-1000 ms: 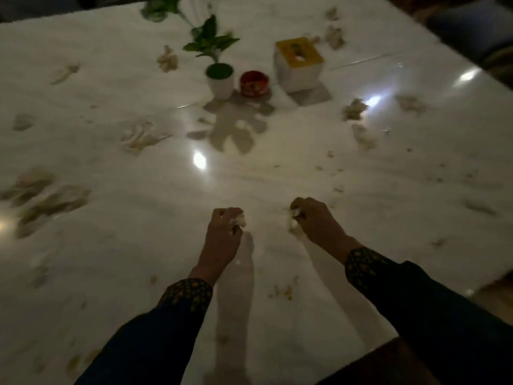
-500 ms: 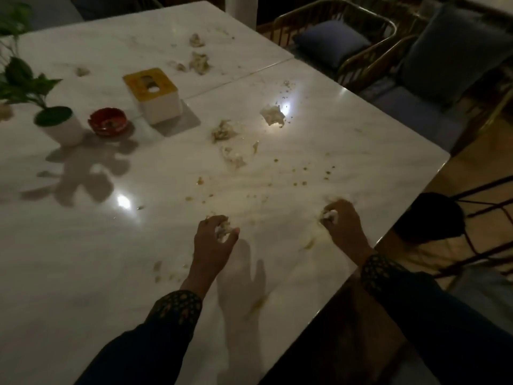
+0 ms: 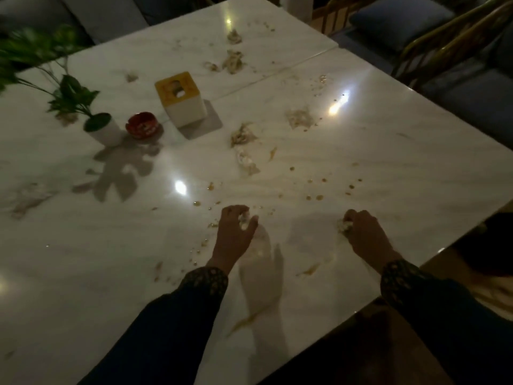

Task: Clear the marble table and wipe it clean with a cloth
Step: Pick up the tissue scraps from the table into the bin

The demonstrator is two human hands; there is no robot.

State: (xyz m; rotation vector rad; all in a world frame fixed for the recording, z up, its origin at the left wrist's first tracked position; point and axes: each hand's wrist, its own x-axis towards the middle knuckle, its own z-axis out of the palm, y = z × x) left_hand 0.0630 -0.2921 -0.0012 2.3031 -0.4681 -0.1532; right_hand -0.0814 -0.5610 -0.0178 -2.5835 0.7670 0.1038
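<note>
The white marble table is strewn with crumpled soiled tissues and brown drops. My left hand grips a small white tissue wad just above the tabletop at the near middle. My right hand pinches another tissue wad against the marble near the table's right edge. More dirty tissue scraps lie farther out: one scrap, a second scrap and a far scrap. No cloth is in view.
A yellow-topped white tissue box, a red ashtray and a small potted plant stand at the middle left. Cushioned chairs line the far right side. The table's right edge runs close to my right hand.
The view has swung right, showing the table's right edge and chairs. My right hand has moved right, away from my left, along the marble; both still hold tissue wads.
</note>
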